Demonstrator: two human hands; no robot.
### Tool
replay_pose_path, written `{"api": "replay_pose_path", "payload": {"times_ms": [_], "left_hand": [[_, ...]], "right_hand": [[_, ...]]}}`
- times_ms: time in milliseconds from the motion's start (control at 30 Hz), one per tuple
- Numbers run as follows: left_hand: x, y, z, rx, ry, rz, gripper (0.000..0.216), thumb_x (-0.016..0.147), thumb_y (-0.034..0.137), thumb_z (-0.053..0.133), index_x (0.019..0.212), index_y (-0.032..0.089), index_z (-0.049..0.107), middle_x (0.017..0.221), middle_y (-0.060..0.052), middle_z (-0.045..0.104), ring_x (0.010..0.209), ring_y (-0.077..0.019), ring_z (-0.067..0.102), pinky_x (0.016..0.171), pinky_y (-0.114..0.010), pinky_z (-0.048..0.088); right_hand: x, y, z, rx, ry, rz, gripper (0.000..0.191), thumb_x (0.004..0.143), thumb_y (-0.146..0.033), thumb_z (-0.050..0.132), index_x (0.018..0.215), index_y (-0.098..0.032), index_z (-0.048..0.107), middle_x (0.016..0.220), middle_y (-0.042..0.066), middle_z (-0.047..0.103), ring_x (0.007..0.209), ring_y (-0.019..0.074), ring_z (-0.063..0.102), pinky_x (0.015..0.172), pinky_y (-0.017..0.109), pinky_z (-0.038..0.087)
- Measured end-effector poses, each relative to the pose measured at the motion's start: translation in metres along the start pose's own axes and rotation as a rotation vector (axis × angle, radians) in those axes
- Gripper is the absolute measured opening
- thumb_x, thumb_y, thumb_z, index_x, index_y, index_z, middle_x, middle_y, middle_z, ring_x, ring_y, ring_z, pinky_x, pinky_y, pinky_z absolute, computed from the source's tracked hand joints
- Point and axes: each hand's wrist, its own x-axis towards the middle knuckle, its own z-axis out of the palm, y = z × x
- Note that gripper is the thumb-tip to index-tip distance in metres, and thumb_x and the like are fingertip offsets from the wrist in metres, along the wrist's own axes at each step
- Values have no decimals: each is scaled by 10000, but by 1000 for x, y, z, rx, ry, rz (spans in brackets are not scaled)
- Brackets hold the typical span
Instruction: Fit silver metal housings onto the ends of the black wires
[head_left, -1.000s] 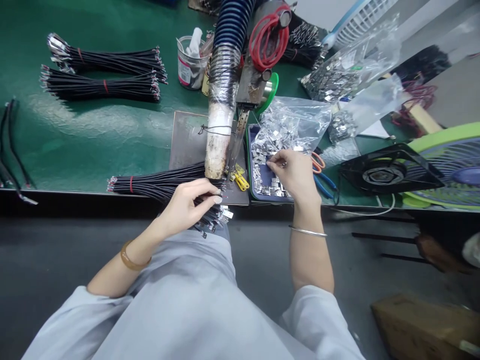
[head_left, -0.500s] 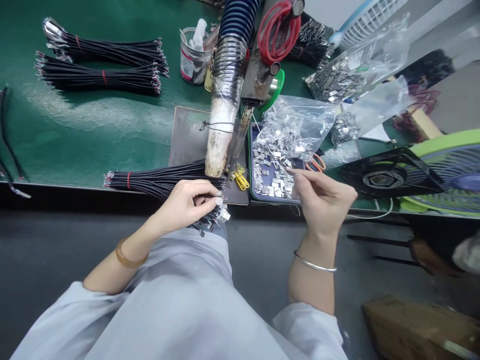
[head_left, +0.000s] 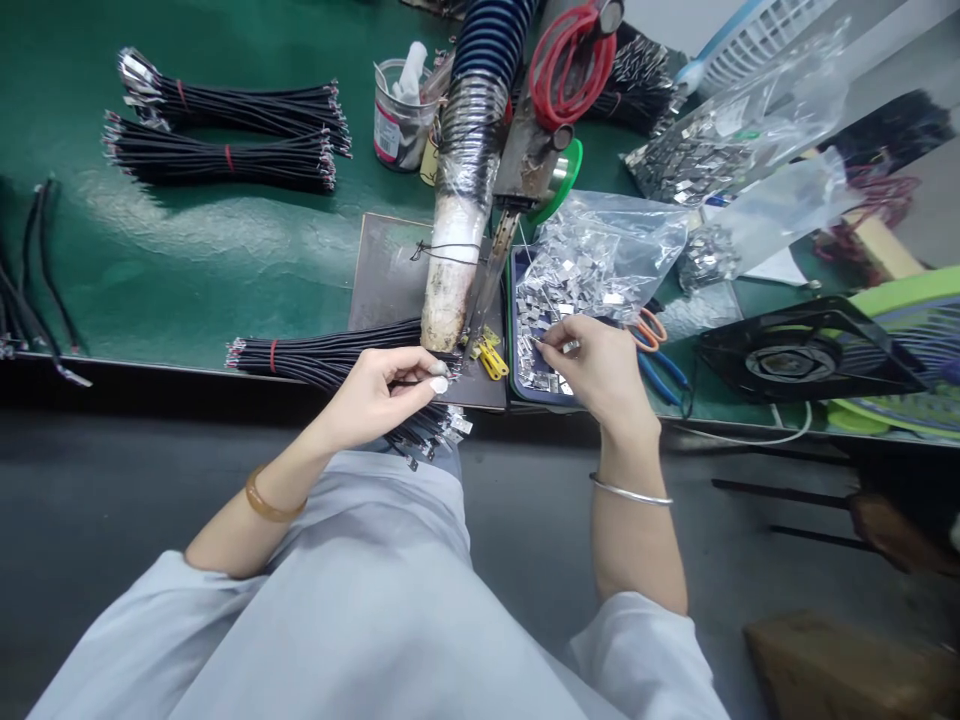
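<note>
My left hand [head_left: 386, 395] is closed in a pinch at the bench's front edge, holding the end of a black cable whose wire tips [head_left: 451, 377] show at the fingertips. Below it hangs a bunch of black cables with metal USB plugs [head_left: 456, 425], over my lap. Over the shallow tray [head_left: 512, 300], my right hand [head_left: 596, 365] has thumb and forefinger pressed together on what looks like a small metal USB connector, mostly hidden. Loose metal connectors [head_left: 562, 290] fill much of that tray. Beside my left hand lies a tied cable bundle [head_left: 315, 358].
A white-wrapped hose [head_left: 448, 290] and a soldering iron [head_left: 491, 275] slant down between my hands. Nearby lie a yellow clip [head_left: 492, 358], pliers [head_left: 661, 370] and a black fan [head_left: 802, 355]. Two cable bundles [head_left: 225, 155] and a cup [head_left: 397, 115] are farther back.
My right hand has moved left and slightly up over the tray, uncovering the blue-handled pliers. My left hand stays pinched in nearly the same place. The whole view has shifted a little.
</note>
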Motion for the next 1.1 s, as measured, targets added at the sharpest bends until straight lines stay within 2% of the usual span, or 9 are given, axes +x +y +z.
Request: {"api": "replay_pose_path", "payload": {"times_ms": [133, 233, 333, 500, 633, 700, 867, 967, 1100], "left_hand": [[0, 2, 0, -3, -16, -38, 152, 794, 279, 691, 774, 135, 736, 709, -28, 706, 614, -113, 573, 568, -208, 461], [0, 6, 1, 41, -42, -36, 141, 795, 238, 667, 733, 136, 741, 667, -17, 692, 574, -102, 543, 528, -201, 410], [1, 8, 4, 81, -45, 0, 148, 799, 206, 650, 699, 142, 738, 665, -17, 700, 587, -102, 564, 536, -196, 412], [-1, 3, 14, 48, 42, -33, 128, 778, 230, 665, 713, 143, 733, 701, -23, 688, 605, -105, 576, 540, -181, 463], [-2, 3, 20, 8, 88, -111, 121, 739, 238, 661, 701, 135, 713, 696, -20, 682, 593, -101, 576, 546, -177, 502], [-1, 5, 20, -9, 86, -129, 118, 725, 232, 657, 691, 133, 711, 681, -17, 684, 592, -101, 584, 542, -169, 502], [1, 10, 18, 27, 53, -127, 117, 730, 215, 649, 678, 132, 712, 655, -15, 679, 580, -96, 570, 523, -157, 472], [2, 11, 17, 60, 43, -123, 135, 745, 226, 642, 693, 133, 725, 683, -29, 700, 607, -109, 589, 536, -166, 471], [3, 11, 14, 147, -7, -76, 135, 727, 188, 616, 657, 130, 716, 619, -14, 650, 565, -93, 527, 500, -165, 394]], "right_hand": [[8, -2, -4, 107, -135, 10, 124, 668, -180, 642, 598, -230, 552, 634, -4, 652, 606, 166, 581, 619, 293, 427], [6, -5, -1, 146, -140, 47, 119, 650, -181, 621, 593, -229, 528, 607, -21, 629, 550, 138, 532, 584, 278, 405], [-4, -11, 5, 130, 16, 59, 134, 705, -208, 617, 622, -237, 516, 611, -21, 611, 551, 139, 535, 589, 284, 432], [-37, -31, 16, 288, 451, 42, 160, 802, -254, 630, 695, -246, 512, 817, 22, 681, 679, 163, 666, 553, 272, 515], [-66, -58, 29, 549, 425, 13, 197, 825, -207, 689, 710, -235, 532, 817, -2, 701, 574, 130, 676, 525, 263, 564], [-77, -70, 41, 579, 406, -34, 181, 862, -194, 690, 747, -237, 558, 842, 1, 722, 641, 155, 726, 587, 294, 615], [-82, -85, 69, 402, 625, -281, 115, 897, -162, 717, 887, -269, 676, 973, 23, 781, 883, 201, 774, 796, 372, 660], [-82, -86, 74, 449, 588, -270, 95, 924, -179, 680, 916, -274, 685, 972, 23, 788, 887, 204, 775, 793, 377, 661], [-83, -84, 74, 626, 418, -112, 69, 949, -245, 646, 883, -243, 665, 986, 49, 782, 893, 200, 777, 736, 337, 656]]}}
